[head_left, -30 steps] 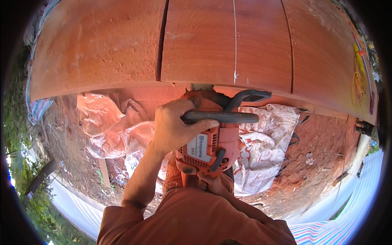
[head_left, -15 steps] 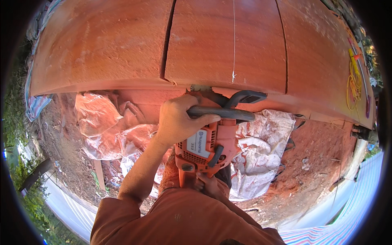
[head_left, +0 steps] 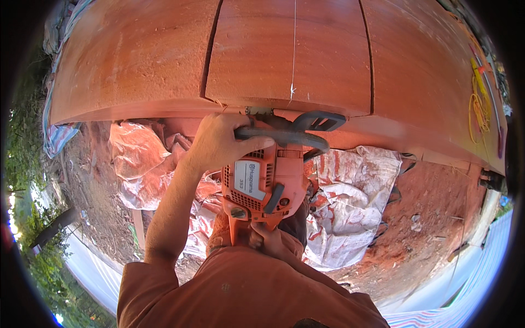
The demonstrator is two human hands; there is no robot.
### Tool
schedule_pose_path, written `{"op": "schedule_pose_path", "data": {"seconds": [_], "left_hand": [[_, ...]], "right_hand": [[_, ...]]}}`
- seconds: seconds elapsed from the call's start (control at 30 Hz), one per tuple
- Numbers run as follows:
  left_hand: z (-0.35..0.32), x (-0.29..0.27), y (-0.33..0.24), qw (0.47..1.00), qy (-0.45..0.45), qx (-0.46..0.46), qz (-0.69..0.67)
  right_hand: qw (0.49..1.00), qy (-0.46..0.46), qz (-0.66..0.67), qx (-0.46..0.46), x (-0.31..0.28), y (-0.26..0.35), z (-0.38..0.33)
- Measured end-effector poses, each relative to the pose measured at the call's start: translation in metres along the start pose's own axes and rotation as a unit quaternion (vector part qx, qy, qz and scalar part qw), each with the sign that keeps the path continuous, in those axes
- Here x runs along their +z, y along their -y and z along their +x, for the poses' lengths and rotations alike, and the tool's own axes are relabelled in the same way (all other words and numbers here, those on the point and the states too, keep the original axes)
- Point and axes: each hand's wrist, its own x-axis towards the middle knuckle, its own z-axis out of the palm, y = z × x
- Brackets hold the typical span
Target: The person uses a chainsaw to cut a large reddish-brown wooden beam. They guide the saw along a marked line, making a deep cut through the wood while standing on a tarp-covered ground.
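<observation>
An orange chainsaw (head_left: 266, 183) hangs in front of my body, its nose against the near edge of a big reddish wooden slab (head_left: 136, 60). My left hand (head_left: 219, 143) is wrapped around the saw's grey front handle bar. My right hand (head_left: 266, 239) grips the rear handle close to my orange shirt, mostly hidden under the saw body. The bar and chain are hidden at the slab edge. Two dark cut grooves and a thin white line (head_left: 294, 49) run across the slab's top face.
Crumpled white plastic sheets (head_left: 355, 197) dusted red lie on the ground below the slab. Red sawdust covers the soil to the right. Yellow cord (head_left: 480, 106) lies on the slab's right end. Striped tarpaulin (head_left: 57, 136) and greenery edge the left.
The view has shifted slightly; the saw and both hands stay in the same grip at the slab's edge.
</observation>
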Motion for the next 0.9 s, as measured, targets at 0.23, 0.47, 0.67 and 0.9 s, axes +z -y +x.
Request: {"op": "schedule_pose_path", "data": {"seconds": [0.23, 0.47, 0.67, 0.9], "left_hand": [[-0.008, 0.012, 0.000, 0.998, -0.050, 0.026, -0.004], [-0.004, 0.014, 0.008, 0.998, -0.045, 0.026, -0.044], [-0.009, 0.017, 0.014, 0.998, -0.033, -0.005, -0.057], [-0.005, 0.014, 0.007, 0.999, -0.031, 0.028, 0.003]], "right_hand": [[0.999, 0.007, 0.002, -0.046, -0.007, -0.009, 0.007], [1.000, 0.006, 0.005, -0.011, -0.005, -0.005, 0.001], [1.000, 0.027, 0.003, -0.004, -0.008, -0.005, 0.003], [0.999, -0.005, 0.045, 0.005, -0.007, -0.009, -0.001]]}}
